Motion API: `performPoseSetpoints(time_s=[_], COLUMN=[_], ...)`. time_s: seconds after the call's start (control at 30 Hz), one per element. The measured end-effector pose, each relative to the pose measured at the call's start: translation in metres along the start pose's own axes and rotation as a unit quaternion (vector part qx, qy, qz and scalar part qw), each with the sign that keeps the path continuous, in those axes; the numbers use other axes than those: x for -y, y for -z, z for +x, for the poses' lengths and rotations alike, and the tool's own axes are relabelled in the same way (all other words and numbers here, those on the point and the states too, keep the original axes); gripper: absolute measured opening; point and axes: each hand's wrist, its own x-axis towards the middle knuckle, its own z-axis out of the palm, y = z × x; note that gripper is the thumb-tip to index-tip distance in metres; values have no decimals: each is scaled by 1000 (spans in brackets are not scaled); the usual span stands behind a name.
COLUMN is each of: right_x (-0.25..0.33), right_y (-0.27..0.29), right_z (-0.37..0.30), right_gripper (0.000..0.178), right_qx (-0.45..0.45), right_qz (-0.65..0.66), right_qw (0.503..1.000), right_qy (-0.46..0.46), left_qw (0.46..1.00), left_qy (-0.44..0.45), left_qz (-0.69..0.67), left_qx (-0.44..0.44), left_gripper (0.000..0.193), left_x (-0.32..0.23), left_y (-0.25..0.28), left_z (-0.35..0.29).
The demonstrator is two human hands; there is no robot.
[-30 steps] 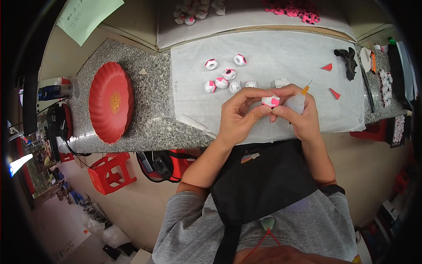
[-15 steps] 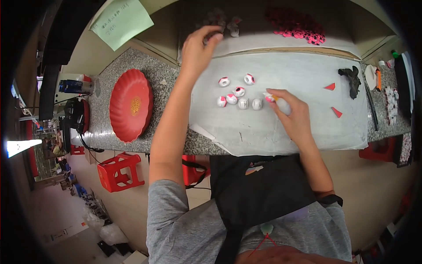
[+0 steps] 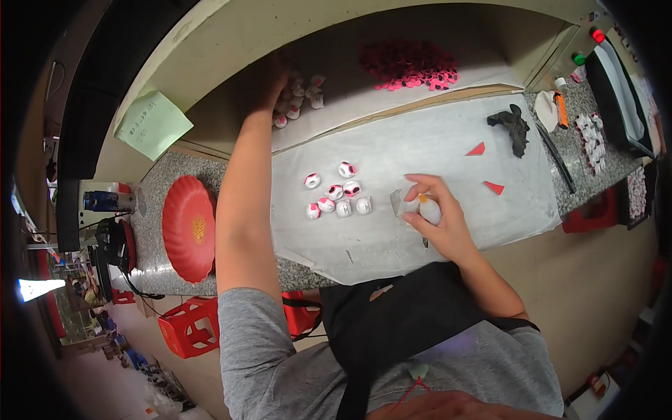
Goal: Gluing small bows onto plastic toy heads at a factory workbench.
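Observation:
My left hand [image 3: 271, 78] reaches into the dark recess at the back, beside a pile of white pieces with pink marks [image 3: 297, 98]; shadow hides its fingers. In my right hand [image 3: 444, 217], the fingers curl round what looks like a small white squeeze bottle [image 3: 430, 211] with an orange-yellow neck, above the white sheet. Left of that hand, a group of small white round pieces stands on the sheet. Some bear pink and black patches, like the eyed one [image 3: 351, 188]; a plainer white one [image 3: 363, 204] sits in the nearer row.
Pink-and-black flat pieces [image 3: 413, 66] lie heaped in the recess. On the white sheet [image 3: 448, 245] are two red scraps [image 3: 493, 187] and a crumpled black thing [image 3: 514, 129]. A red scalloped dish [image 3: 189, 231] rests at left; a black rod [image 3: 556, 161] and orange cutter [image 3: 561, 110] lie at right.
The view has shifted, moving most of the scene left and down. My left hand has gone deeper into the recess. One more patterned round piece stands in the group on the sheet.

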Motion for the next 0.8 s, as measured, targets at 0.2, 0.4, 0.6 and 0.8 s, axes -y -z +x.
performPoseSetpoints(time_s=[0.2,0.4,0.6,0.8], right_x=[5,18,23,24], right_y=[23,32,34,31], right_z=[-16,-18,-21,-14], right_gripper=[33,34,31,23], right_qx=[-28,2,-105,-191], right_qz=[111,122,202,372], right_qw=[993,992,974,907], right_qy=[6,22,-14,51], left_qw=[846,696,636,628], left_qy=[197,207,195,184], left_qz=[-495,-680,-743,-755], left_qx=[-16,100,68,44], left_gripper=[19,21,17,24], left_x=[-105,-165,-187,-193], left_y=[43,60,42,36], left_z=[-77,-184,-220,-233])
